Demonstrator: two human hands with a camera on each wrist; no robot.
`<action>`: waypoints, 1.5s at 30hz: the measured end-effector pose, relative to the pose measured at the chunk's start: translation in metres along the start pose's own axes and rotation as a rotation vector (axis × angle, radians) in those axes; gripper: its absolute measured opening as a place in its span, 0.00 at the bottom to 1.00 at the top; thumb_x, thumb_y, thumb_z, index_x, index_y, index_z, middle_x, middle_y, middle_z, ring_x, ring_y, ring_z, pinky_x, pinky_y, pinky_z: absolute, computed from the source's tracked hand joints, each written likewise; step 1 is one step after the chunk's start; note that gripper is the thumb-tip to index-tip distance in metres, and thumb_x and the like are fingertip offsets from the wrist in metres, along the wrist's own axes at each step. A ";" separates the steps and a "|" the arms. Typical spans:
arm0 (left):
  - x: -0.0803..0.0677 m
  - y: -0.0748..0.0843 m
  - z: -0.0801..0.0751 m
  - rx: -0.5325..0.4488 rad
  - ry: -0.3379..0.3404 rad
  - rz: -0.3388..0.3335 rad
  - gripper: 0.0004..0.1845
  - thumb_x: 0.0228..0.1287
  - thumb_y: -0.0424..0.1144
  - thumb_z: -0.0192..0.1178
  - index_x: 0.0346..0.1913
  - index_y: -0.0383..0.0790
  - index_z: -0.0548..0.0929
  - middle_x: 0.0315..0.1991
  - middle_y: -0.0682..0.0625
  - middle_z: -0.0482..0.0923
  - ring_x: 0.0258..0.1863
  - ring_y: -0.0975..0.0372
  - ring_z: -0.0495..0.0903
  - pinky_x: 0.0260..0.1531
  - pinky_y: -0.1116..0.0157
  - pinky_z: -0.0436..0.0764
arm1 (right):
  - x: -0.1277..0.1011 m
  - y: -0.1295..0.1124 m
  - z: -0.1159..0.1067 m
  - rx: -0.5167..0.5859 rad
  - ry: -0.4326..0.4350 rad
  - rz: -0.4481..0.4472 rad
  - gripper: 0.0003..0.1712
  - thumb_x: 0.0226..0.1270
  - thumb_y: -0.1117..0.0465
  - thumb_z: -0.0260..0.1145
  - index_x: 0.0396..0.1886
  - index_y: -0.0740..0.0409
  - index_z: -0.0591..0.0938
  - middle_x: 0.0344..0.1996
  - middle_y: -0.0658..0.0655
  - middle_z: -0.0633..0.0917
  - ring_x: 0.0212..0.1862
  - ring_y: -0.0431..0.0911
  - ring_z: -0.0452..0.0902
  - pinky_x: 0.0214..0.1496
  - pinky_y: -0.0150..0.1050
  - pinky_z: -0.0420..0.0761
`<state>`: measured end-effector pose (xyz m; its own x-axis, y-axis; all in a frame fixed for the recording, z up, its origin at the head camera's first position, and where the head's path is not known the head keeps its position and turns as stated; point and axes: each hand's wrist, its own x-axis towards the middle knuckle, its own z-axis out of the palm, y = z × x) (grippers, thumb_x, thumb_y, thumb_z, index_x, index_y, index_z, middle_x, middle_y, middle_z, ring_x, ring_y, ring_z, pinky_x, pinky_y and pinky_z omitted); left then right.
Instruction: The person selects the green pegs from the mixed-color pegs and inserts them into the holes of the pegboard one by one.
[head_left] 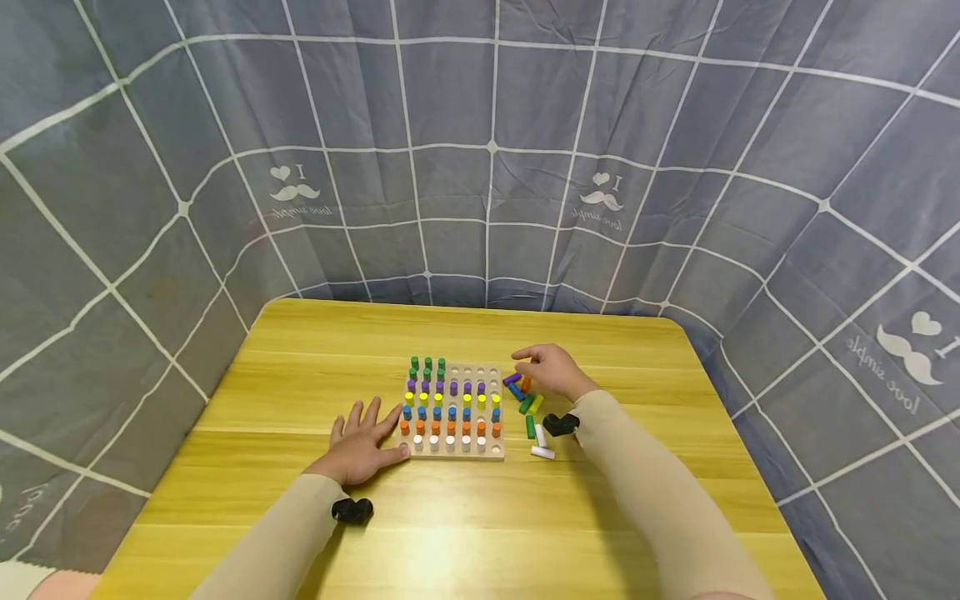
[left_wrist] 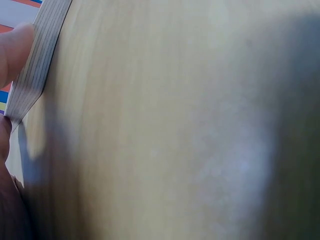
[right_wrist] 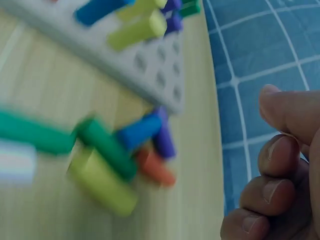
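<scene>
The loose pegs (head_left: 529,406) are lying in a small heap on the table (head_left: 300,350), just beside the right edge of the peg board (head_left: 453,410). The right hand (head_left: 551,371) is hovering over the heap's far end, fingers (right_wrist: 280,112) curling loosely and holding nothing. The left hand (head_left: 360,446) is resting flat, touching the board's near left corner.

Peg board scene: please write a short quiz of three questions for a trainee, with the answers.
1. True or false: the left hand lies flat beside the peg board.
2. Which colour fills the board's nearest row? A white, B green, C purple.
3. Fill in: the loose pegs lie on the table near the ____ hand.

Key: 1 true. 2 A. 3 right; the right hand hovers over them with curled fingers, and no held peg shows.
</scene>
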<state>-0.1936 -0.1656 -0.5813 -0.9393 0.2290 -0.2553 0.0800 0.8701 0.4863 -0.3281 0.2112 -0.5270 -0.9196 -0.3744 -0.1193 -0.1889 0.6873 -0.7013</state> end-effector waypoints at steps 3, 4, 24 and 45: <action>0.000 -0.001 0.000 -0.004 0.007 0.005 0.51 0.69 0.76 0.52 0.86 0.55 0.52 0.86 0.33 0.35 0.84 0.33 0.27 0.75 0.29 0.25 | -0.007 0.016 -0.005 -0.008 -0.004 0.031 0.20 0.77 0.55 0.66 0.64 0.54 0.87 0.34 0.61 0.85 0.30 0.46 0.71 0.33 0.38 0.72; -0.001 0.000 -0.001 -0.005 0.007 0.003 0.51 0.69 0.76 0.52 0.86 0.55 0.52 0.86 0.33 0.35 0.84 0.33 0.27 0.75 0.30 0.24 | -0.010 0.021 -0.006 -0.003 -0.008 0.043 0.19 0.77 0.55 0.67 0.63 0.53 0.87 0.32 0.59 0.84 0.30 0.46 0.71 0.33 0.38 0.72; -0.001 0.003 -0.003 0.006 -0.017 -0.021 0.49 0.71 0.74 0.53 0.86 0.55 0.51 0.87 0.35 0.34 0.84 0.34 0.26 0.75 0.30 0.24 | -0.035 0.039 0.015 0.071 -0.081 0.048 0.15 0.72 0.61 0.72 0.55 0.56 0.90 0.23 0.50 0.78 0.25 0.42 0.66 0.27 0.33 0.66; 0.000 0.002 -0.003 0.008 -0.028 -0.021 0.51 0.70 0.75 0.52 0.86 0.56 0.50 0.87 0.36 0.33 0.84 0.34 0.25 0.75 0.30 0.25 | -0.030 0.043 0.029 -0.039 -0.033 0.056 0.16 0.70 0.58 0.74 0.56 0.55 0.90 0.29 0.53 0.82 0.27 0.44 0.70 0.32 0.35 0.69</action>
<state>-0.1944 -0.1653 -0.5780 -0.9313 0.2227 -0.2883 0.0632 0.8781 0.4743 -0.2982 0.2340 -0.5742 -0.9175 -0.3543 -0.1807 -0.1514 0.7313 -0.6651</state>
